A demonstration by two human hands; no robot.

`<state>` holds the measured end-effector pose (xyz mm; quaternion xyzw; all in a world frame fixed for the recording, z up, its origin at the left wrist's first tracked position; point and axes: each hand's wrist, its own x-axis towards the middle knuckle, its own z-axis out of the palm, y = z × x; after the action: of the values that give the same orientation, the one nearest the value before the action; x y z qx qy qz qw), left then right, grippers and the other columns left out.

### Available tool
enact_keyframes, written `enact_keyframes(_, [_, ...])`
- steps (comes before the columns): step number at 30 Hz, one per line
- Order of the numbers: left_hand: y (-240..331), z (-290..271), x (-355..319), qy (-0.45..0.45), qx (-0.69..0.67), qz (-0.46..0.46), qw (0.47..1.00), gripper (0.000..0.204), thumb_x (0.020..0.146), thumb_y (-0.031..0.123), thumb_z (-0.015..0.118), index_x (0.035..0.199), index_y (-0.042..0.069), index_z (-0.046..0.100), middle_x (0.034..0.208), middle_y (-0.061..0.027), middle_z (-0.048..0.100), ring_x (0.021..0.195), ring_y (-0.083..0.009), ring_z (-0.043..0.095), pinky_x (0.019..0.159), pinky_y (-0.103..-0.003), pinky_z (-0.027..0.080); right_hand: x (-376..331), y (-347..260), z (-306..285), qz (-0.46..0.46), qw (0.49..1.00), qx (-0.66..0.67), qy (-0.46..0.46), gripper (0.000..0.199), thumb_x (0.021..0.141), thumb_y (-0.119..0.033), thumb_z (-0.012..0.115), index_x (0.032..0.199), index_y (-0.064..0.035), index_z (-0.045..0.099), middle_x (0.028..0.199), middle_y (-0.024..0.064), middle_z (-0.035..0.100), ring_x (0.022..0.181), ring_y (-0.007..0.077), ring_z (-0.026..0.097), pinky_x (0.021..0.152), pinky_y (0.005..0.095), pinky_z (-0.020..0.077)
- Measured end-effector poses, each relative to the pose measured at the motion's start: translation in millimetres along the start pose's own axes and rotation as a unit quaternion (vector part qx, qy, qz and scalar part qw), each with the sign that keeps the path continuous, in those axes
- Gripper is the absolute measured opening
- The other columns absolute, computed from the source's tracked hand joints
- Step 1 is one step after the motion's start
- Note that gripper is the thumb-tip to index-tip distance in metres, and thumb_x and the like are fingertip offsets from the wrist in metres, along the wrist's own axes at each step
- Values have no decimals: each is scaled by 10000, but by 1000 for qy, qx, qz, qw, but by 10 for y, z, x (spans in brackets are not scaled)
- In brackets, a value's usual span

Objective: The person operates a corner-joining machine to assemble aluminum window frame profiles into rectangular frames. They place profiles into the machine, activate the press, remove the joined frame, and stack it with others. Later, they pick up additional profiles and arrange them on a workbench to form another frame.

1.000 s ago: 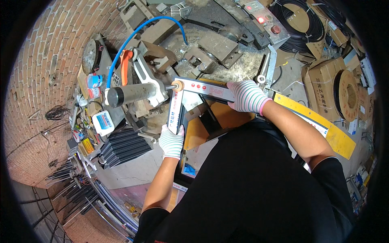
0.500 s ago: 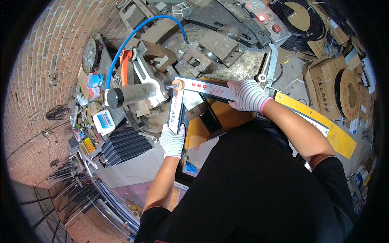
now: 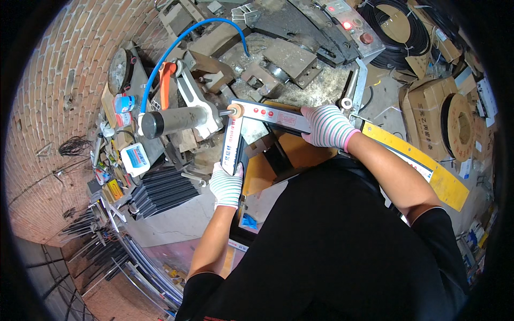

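**Corner joint held under the press ram**

Two profile pieces meeting at a right angle on the machine bed, corner tucked against the orange-tipped ram [image 3: 234, 111] of the grey cylinder [image 3: 176, 121]. Left hand [image 3: 226, 184], in a white knit glove, wrapped around the lower end of the near profile [image 3: 231, 144]; right hand [image 3: 326, 126], in a striped glove, clamped over the far profile [image 3: 276, 115]. Both gripping, neither open.

Doing this well, by the look of it: keep both pieces pressed flat to the bed and hard into the corner, mitre faces flush, no gap. Fingers best kept well back from the ram tip, since the corner sits right at it. Even pressure from both sides, so neither leg rides up or twists.

Orientation: near profile's long axis running from the left hand up toward the ram; far profile's long axis running from the corner out toward the person's right, slightly downward in the view. Corner pointing at the cylinder. Blue hose [image 3: 176, 45] looping above, clear of the joint.
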<state>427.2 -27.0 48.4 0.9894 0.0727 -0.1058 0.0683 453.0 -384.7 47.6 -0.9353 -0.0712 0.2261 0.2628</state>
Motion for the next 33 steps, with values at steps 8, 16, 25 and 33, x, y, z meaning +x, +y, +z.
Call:
enact_keyframes(8, [-1,-7,-6,-3,-5,1,1000,505,827,442,834,1030,40,607,898,-207,720,820,-403,714,757,-468,553,-23,-17,-33,-3,1000,-4,1,510,819,-358,770,1134,21,639,814,238,713,798,426,716,727,468,578])
enact_keyframes(16, [-6,-1,-17,1,-8,-1,1000,511,822,448,827,1043,48,598,906,-205,723,841,-406,715,771,-480,550,-39,-16,-14,-21,999,-19,26,453,826,-365,762,1061,4,645,798,230,700,778,429,703,714,491,560])
enact_keyframes(25, [32,-35,-4,-21,19,-37,999,551,798,494,811,1095,66,632,1015,-201,743,960,-415,718,859,-496,558,-29,-19,24,-38,998,-44,39,492,825,-435,718,1039,2,643,855,240,701,816,435,689,764,506,542])
enact_keyframes(33, [119,-131,40,127,-211,73,966,633,808,386,847,1266,3,637,1135,-207,698,1060,-366,682,968,-431,525,-37,-83,-18,-24,997,-69,25,521,823,-502,716,969,-9,625,843,235,689,797,425,688,747,498,539])
